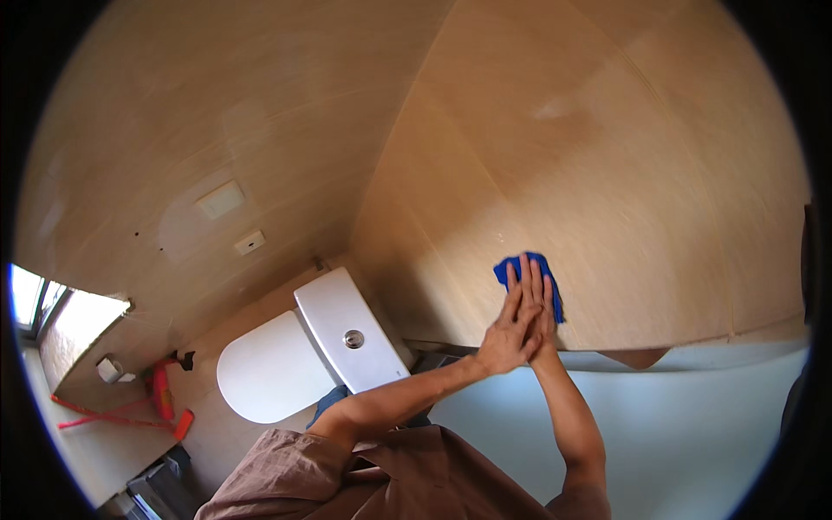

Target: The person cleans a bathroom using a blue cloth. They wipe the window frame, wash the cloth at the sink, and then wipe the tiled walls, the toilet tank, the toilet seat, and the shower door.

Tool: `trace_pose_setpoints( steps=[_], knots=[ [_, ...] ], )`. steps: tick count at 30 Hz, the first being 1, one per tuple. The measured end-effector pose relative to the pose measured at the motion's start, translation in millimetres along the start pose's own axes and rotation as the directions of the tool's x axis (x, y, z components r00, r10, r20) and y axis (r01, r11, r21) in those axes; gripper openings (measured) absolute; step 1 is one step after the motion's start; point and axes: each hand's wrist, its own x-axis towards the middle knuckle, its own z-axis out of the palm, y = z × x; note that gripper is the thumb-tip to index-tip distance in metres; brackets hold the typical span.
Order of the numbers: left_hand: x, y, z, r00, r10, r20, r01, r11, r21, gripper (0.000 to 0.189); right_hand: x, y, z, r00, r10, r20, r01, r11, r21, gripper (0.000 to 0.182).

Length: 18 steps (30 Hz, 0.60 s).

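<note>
A blue cloth (pixel 504 268) lies flat against the glossy beige wall (pixel 617 247), above the edge of a pale bathtub. Both of my hands press on it, one over the other. On top is my left hand (pixel 517 331), fingers stretched along the cloth. My right hand (pixel 546 322) is beneath it and partly hidden, with its fingertips on the cloth's right part. The cloth's edges show around the fingers.
A white toilet (pixel 279 370) with a closed lid and a cistern (pixel 351 331) stands at my left. The bathtub (pixel 520 429) lies below my arms. Wall plates (pixel 221 199), a window (pixel 29 299) and a red and black tool (pixel 161 390) on a ledge are farther left.
</note>
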Motion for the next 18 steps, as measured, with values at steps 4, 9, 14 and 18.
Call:
trace_pose_setpoints(
  steps=[4, 9, 14, 18],
  knots=[
    [58.2, -27.5, -47.7, 0.985, 0.019, -0.169, -0.007, 0.998, 0.069, 0.059, 89.1, -11.8, -13.8, 0.99, -0.02, -0.141, 0.008, 0.996, -0.088, 0.061],
    [127.3, -61.3, -114.2, 0.958, 0.004, -0.287, 0.036, 0.99, 0.137, 0.066, 193.3, -27.0, -35.4, 0.972, -0.049, -0.23, -0.015, 0.963, -0.268, 0.06],
    [182.3, -83.1, -175.4, 0.952, -0.084, -0.294, 0.117, 0.989, 0.094, 0.058, 271.4, -38.0, -47.4, 0.964, -0.113, -0.239, 0.004, 0.91, -0.415, 0.058],
    [214.6, -91.2, -206.9, 0.928, -0.11, -0.356, 0.118, 0.993, 0.001, 0.045, 319.0, -48.8, -45.4, 0.939, -0.134, -0.316, 0.014, 0.935, -0.354, 0.058]
  ],
)
